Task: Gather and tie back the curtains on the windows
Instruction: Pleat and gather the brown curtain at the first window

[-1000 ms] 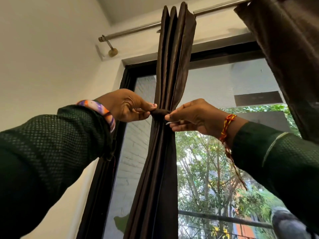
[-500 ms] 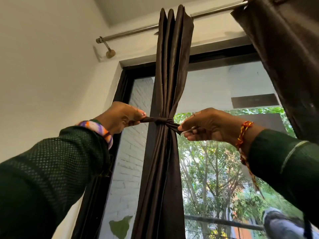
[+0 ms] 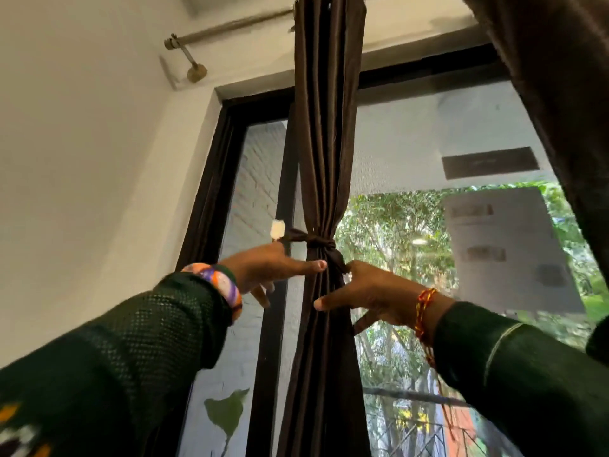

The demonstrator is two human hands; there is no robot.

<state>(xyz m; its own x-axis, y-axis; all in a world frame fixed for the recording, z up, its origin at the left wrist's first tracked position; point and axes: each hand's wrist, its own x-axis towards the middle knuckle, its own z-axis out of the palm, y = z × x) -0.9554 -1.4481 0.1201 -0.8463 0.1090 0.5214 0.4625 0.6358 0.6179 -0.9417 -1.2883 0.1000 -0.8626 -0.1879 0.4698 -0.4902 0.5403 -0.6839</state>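
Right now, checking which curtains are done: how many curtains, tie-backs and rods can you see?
Curtains: 2, one gathered, one loose at the right edge
Tie-backs: 1
Rods: 1
Total: 4

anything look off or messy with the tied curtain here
Little stands out. The dark brown pleated curtain is cinched by a matching brown fabric tie, though its left tail juts sideways. The left hand and right hand sit just below the knot.
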